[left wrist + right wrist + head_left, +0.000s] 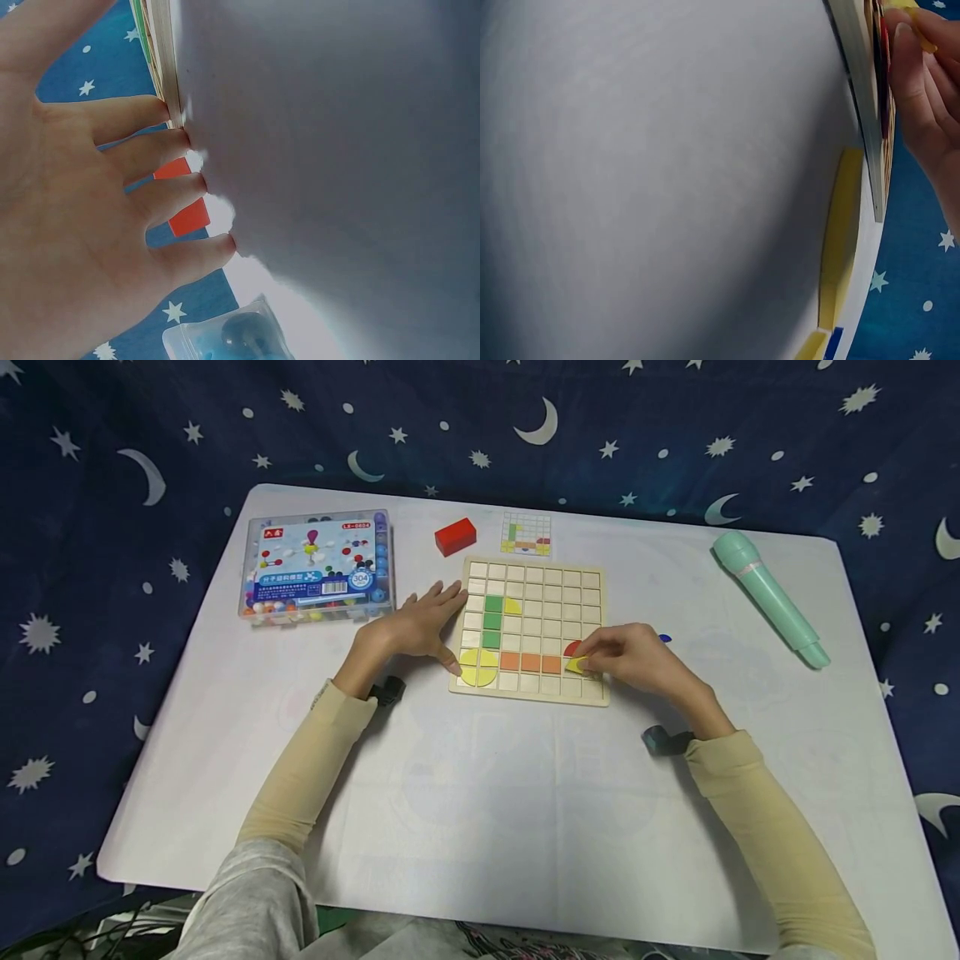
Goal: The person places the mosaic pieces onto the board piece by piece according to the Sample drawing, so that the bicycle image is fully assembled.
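A wooden grid board (525, 696) lies on the table between the hands. My left hand (420, 625), fingers spread, rests along the board's left edge; the left wrist view shows its fingertips at that edge. Thumb and fingers of my right hand (637, 656) pinch a yellow curved piece (575, 666) over the lower right squares. Beside it a red piece (572, 647) is partly hidden by the fingers. On the board are green squares (492, 621), orange squares (530, 662), a yellow quarter circle (513, 606) and a yellow circle of quarters (477, 667) at lower left.
Behind the board lie a pattern card (527, 533) and a red block (455, 537). A clear box of beads (317, 568) stands left, a mint-green microphone-shaped object (772, 597) right. Near the right hand are a blue piece (665, 638) and a yellow piece (840, 240).
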`<state>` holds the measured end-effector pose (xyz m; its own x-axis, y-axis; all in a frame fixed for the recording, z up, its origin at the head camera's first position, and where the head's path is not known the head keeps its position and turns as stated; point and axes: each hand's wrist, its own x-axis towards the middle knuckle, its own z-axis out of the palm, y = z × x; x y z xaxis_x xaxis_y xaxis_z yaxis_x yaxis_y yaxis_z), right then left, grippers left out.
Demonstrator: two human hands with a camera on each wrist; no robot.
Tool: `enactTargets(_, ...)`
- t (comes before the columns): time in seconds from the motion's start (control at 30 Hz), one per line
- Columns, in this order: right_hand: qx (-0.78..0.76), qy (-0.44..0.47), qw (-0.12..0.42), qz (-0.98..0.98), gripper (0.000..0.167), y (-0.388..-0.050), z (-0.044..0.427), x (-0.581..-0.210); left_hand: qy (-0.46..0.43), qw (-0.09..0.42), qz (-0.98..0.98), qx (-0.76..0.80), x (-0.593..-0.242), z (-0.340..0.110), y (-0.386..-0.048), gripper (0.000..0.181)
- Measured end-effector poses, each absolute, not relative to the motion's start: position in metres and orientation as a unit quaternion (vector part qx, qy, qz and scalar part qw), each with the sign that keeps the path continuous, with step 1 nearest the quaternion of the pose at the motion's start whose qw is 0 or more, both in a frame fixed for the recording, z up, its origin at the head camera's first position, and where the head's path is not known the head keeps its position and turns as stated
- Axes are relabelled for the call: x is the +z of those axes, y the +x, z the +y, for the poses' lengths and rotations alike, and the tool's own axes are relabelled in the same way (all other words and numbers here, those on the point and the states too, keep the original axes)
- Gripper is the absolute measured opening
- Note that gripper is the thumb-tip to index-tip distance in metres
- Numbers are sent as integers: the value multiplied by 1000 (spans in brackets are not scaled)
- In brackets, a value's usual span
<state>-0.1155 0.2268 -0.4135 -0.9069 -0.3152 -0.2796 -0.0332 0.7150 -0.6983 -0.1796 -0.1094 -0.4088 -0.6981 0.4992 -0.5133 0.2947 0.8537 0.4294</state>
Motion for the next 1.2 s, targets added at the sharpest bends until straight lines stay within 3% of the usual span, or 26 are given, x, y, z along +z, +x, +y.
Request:
enactTargets(0.27,-343,-110,202,911,11,-118,222,-418,219,322,907,158,-408,-110,-179,128)
enactTargets(0.73,-323,-163,162,918,12,-119,219,-419,218,322,908,158,-408,-110,-180,127)
enactTargets(1.2,-337,-97,142,925,18,-112,233,-416,217,326,905,163,-406,-110,-179,127)
